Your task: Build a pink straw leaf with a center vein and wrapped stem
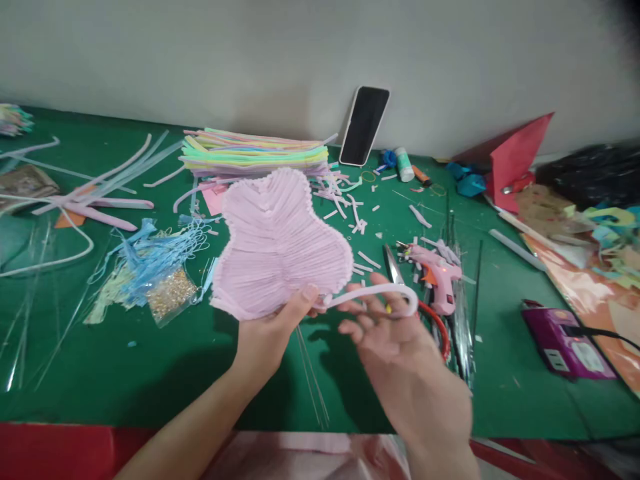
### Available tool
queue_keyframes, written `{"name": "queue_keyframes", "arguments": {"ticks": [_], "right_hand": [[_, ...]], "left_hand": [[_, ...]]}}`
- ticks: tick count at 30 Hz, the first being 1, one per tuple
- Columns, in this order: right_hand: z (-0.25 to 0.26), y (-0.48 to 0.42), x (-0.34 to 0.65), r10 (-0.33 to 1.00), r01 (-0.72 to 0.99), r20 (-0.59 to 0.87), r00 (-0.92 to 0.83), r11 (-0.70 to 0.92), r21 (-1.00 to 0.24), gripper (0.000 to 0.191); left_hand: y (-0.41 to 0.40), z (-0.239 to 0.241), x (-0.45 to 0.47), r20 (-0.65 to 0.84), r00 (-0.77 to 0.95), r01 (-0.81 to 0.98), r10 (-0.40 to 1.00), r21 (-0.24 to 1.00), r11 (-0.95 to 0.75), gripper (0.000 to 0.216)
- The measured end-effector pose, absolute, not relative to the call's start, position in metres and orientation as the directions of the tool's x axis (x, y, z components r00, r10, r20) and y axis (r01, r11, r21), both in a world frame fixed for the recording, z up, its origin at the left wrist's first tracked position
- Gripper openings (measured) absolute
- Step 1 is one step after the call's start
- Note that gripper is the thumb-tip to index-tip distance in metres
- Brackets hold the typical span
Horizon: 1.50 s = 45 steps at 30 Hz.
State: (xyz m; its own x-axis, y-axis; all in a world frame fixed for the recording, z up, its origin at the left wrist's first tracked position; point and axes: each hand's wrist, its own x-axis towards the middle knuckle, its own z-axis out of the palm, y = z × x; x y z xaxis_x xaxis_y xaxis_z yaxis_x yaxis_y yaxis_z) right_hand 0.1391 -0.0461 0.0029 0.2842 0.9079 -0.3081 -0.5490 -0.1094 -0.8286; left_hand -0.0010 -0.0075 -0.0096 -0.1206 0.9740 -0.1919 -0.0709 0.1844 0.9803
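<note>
While left fingers (307, 294) clamp lower edge of pink piece (280, 247), right fingers (361, 329) splay beneath strand (381, 290).

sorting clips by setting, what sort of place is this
Likely a craft worktable, perhaps at home: a green-covered table, a pink glue gun, a stack of pastel pipe cleaners, and the left hand holding a pink ribbed piece.
</note>
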Motion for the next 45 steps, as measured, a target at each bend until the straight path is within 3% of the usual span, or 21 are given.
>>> {"name": "queue_keyframes", "arguments": {"ticks": [2,4,7,11,16,20,23,27,33,41,45], "right_hand": [[0.000,-0.046,0.136,0.889,-0.733,-0.438,0.134,-0.209,-0.648,0.057],[-0.001,-0.044,0.132,0.826,-0.818,-0.531,0.189,-0.167,-0.551,0.063],[-0.002,-0.041,0.127,0.749,-0.863,-0.606,0.268,-0.092,-0.496,0.068],[-0.003,-0.046,0.123,0.720,-0.898,-0.653,0.235,-0.097,-0.429,0.059],[-0.004,-0.060,0.125,0.607,-0.838,-0.702,0.372,-0.105,-0.535,0.057],[-0.005,-0.060,0.116,0.830,-0.601,-0.491,0.264,-0.257,-0.757,0.039],[-0.009,-0.047,0.110,0.922,-0.449,-0.337,0.193,-0.223,-0.865,0.024],[-0.017,-0.033,0.106,0.941,-0.467,-0.275,0.198,-0.156,-0.870,0.008],[-0.020,-0.030,0.103,0.916,-0.513,-0.345,0.203,-0.201,-0.835,0.015],[-0.014,-0.028,0.100,0.885,-0.590,-0.425,0.192,-0.242,-0.770,0.020],[-0.013,-0.029,0.100,0.878,-0.596,-0.435,0.202,-0.243,-0.766,0.021]], "left_hand": [[-0.007,-0.010,0.000,-0.218,-0.152,-0.130,0.964,0.971,0.199,0.017],[-0.006,-0.011,0.002,-0.228,-0.169,-0.205,0.959,0.960,0.192,0.015],[-0.007,-0.015,0.002,-0.219,-0.169,-0.234,0.961,0.956,0.177,0.015],[-0.008,-0.021,-0.001,-0.172,-0.210,-0.152,0.963,0.978,0.142,0.019],[-0.005,-0.024,-0.002,-0.171,-0.296,-0.159,0.940,0.979,0.128,0.026],[-0.004,-0.016,0.000,-0.167,-0.268,-0.050,0.949,0.986,0.159,0.024],[-0.004,-0.008,0.000,-0.149,-0.213,-0.023,0.966,0.989,0.147,0.016],[-0.003,-0.002,-0.002,-0.130,-0.179,0.030,0.975,0.990,0.137,0.005],[-0.004,-0.009,0.002,-0.079,-0.219,0.072,0.973,0.993,0.097,0.008],[-0.006,-0.010,-0.001,-0.132,-0.126,0.089,0.983,0.986,0.143,0.013],[-0.007,-0.014,0.000,-0.104,-0.188,0.127,0.977,0.983,0.129,0.015]]}}
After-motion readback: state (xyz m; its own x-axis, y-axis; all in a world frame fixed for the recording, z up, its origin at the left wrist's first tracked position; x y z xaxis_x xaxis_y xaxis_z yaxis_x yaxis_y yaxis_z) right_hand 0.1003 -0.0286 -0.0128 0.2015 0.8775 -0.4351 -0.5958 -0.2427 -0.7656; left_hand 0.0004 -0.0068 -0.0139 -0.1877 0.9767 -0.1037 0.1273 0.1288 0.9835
